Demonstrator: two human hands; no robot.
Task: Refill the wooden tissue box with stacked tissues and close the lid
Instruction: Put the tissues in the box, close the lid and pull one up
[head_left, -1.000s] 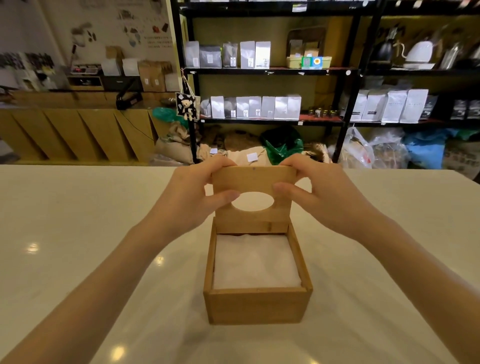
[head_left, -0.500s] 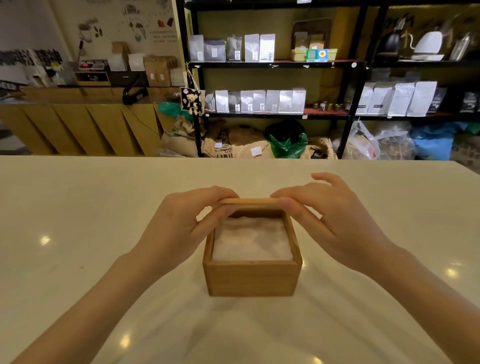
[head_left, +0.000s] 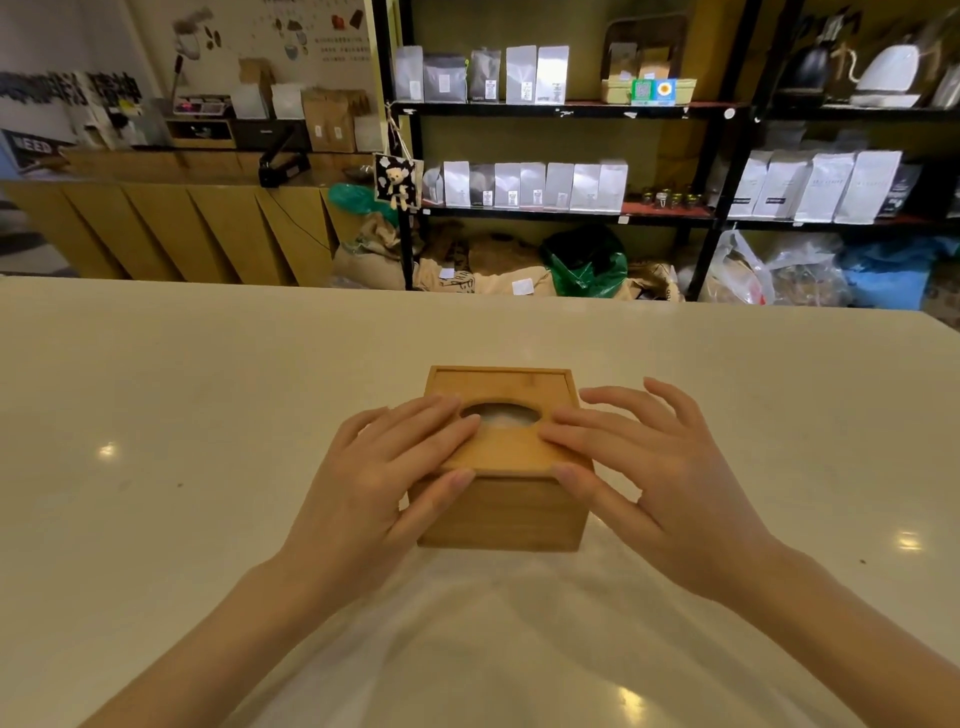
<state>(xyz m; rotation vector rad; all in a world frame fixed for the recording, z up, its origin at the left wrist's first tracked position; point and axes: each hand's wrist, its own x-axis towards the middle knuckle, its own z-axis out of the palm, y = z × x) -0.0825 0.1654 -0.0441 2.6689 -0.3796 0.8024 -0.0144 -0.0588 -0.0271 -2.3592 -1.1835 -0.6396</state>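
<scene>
The wooden tissue box (head_left: 501, 512) stands on the pale table (head_left: 156, 415) in front of me. Its wooden lid (head_left: 501, 387) lies flat on top, covering the opening. White tissues (head_left: 501, 414) show through the lid's oval hole. My left hand (head_left: 387, 473) rests flat on the lid's left side, fingers spread, thumb against the box's front left corner. My right hand (head_left: 639, 467) lies flat on the lid's right side, thumb at the front right corner. Neither hand grips anything.
The table's far edge runs across the middle of the view. Beyond it stand black shelves (head_left: 571, 109) with silver and white bags, sacks on the floor (head_left: 493, 270), and a wooden counter (head_left: 182, 228) at the left.
The lid went from upright at the box's back edge to lying flat on the box. Both hands let go of its edges and now press flat on top.
</scene>
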